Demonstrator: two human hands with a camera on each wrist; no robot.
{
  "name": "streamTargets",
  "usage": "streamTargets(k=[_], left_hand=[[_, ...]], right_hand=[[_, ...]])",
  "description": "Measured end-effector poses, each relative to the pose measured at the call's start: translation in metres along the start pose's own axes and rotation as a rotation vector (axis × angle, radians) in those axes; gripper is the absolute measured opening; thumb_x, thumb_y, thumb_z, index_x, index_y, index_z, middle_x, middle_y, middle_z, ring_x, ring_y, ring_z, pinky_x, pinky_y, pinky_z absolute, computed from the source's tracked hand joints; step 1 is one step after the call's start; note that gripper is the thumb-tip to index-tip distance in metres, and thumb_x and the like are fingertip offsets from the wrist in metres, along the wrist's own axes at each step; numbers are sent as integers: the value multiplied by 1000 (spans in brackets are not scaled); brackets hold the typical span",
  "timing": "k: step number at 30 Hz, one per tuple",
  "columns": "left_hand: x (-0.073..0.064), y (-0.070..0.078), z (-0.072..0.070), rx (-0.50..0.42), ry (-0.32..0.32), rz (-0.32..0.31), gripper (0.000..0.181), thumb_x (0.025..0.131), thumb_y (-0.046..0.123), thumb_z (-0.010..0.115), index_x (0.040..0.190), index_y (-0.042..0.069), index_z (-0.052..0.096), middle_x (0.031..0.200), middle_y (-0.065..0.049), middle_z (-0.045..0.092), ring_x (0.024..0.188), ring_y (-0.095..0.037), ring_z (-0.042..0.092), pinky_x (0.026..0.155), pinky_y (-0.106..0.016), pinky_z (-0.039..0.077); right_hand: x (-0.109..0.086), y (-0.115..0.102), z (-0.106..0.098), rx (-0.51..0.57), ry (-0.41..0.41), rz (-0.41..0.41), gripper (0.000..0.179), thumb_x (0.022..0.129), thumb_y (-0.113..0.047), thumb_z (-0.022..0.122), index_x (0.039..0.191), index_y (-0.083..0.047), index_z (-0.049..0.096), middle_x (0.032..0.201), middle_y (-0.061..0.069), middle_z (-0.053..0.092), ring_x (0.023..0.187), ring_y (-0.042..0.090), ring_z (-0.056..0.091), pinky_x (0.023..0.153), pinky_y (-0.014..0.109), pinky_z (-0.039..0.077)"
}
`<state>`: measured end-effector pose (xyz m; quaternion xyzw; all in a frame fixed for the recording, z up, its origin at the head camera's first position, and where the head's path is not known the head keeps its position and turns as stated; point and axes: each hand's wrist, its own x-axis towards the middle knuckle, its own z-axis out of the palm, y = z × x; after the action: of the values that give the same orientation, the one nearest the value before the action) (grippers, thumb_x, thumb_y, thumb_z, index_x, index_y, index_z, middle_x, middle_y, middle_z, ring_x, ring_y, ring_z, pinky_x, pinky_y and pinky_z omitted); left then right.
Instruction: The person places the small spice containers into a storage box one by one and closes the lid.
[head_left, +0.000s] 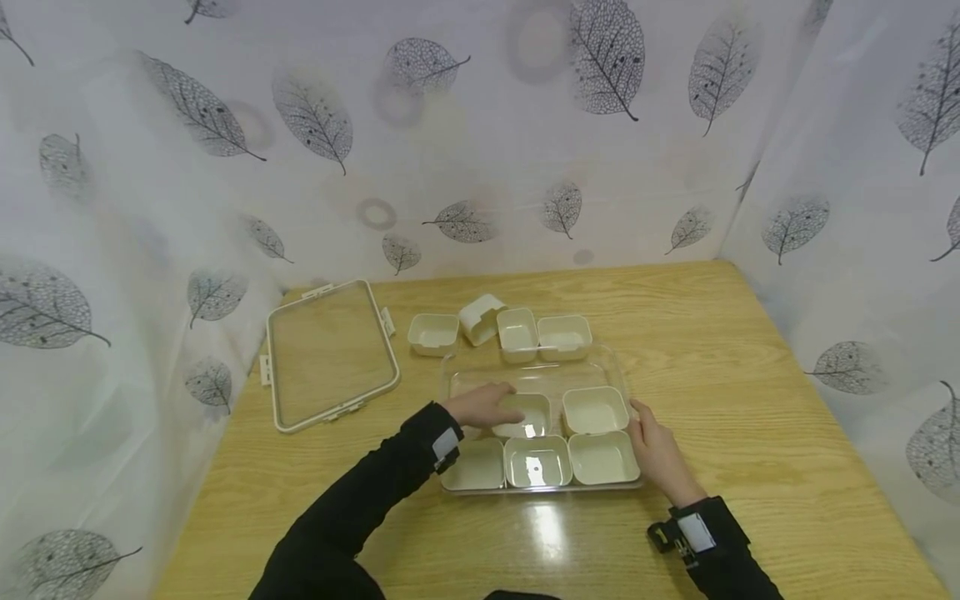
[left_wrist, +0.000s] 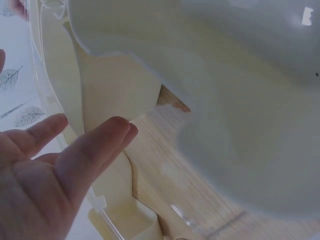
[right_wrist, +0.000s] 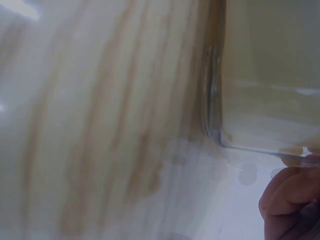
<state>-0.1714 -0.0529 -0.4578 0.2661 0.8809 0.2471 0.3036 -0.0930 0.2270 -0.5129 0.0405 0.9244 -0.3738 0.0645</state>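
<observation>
A clear plastic container (head_left: 542, 492) holds several small cream boxes, with three along its near side. My left hand (head_left: 482, 406) reaches over the container beside a cream box (head_left: 531, 412) in the row behind. In the left wrist view its fingers are extended and grip nothing; a cream box (left_wrist: 240, 145) looms large beside them. At the container's right wall, my right hand (head_left: 660, 448) holds the side, next to two more cream boxes (head_left: 597, 410). The right wrist view shows its curled fingers at the container's corner, partly cut off by the frame.
Several more cream boxes stand behind the container, including one at the left (head_left: 433, 335) and one tipped on its side (head_left: 480, 318). A clear lid with a cream frame (head_left: 333, 357) lies at the table's left. Leaf-printed curtains (head_left: 480, 150) enclose the wooden table (head_left: 735, 358).
</observation>
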Motion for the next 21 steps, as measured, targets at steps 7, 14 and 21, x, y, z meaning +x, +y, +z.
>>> streamTargets(k=[7,14,21], left_hand=[[3,3,2,-12,-9,1,56,89,33,50,130,-2,36,127,-18,43,120,-29,36,98,-38,29],[8,1,5,5,4,17,56,88,34,51,130,-1,37,128,-17,43,121,-29,35,99,-37,28],[10,4,8,-4,10,31,57,87,33,53,130,-1,37,128,-17,43,120,-28,36,98,-36,28]], right_hand=[[-1,0,1,-3,9,-4,41,95,-11,30,131,10,27,102,31,53,75,24,54,57,31,46],[0,0,1,-4,11,0,41,95,-10,30,131,10,27,104,32,52,77,25,54,60,33,47],[-1,-2,0,-3,8,0,41,95,-10,30,131,10,26,104,33,52,76,24,55,58,32,46]])
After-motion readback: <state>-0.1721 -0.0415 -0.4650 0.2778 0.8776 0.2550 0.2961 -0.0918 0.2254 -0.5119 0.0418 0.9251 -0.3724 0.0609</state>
